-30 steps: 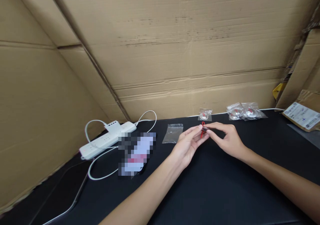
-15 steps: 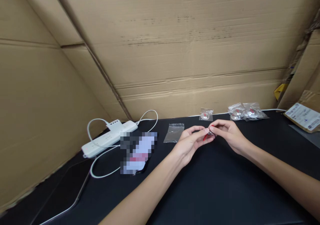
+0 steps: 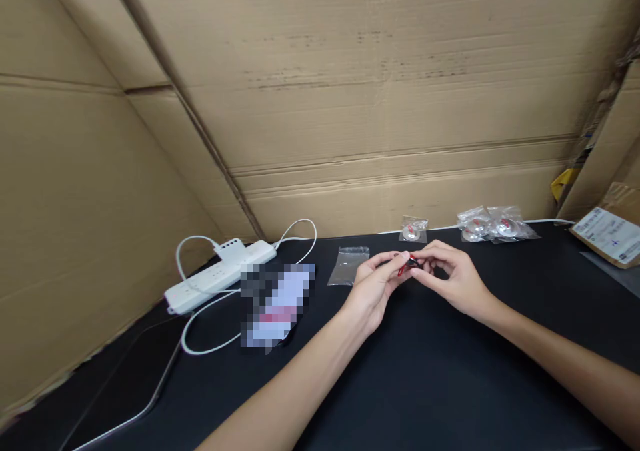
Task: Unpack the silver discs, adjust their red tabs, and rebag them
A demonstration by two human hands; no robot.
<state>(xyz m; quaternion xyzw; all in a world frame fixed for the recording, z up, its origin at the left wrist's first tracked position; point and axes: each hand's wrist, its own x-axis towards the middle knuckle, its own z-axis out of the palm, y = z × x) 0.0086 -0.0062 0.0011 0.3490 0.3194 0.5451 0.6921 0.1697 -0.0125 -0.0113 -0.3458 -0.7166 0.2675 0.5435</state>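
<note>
Between my two hands is a small, shiny disc-like metal piece with a red cord (image 3: 401, 270), mostly covered by fingers. My left hand (image 3: 376, 284) is closed on it, thumb on top and fingers beneath. My right hand (image 3: 447, 276) pinches at its right side, with thumb and index finger curled around the edge. The piece is held above the black table (image 3: 430, 371). Just left of my left hand lies a flat clear plastic bag (image 3: 350, 267). Behind my hands is a small bag with a silver disc and red part (image 3: 411, 232).
More bagged silver discs (image 3: 505, 227) lie at the back right. A labelled parcel (image 3: 610, 234) is at the right edge. On the left are a white power strip (image 3: 220, 277) with cables, a blurred-out phone-like object (image 3: 280, 311) and a dark tablet-like slab (image 3: 130, 377). Cardboard walls (image 3: 320, 104) surround the table.
My right hand's thumb has moved slightly down and left, and its fingers have spread around the piece. The piece has turned, showing more red cord. My left hand keeps its hold.
</note>
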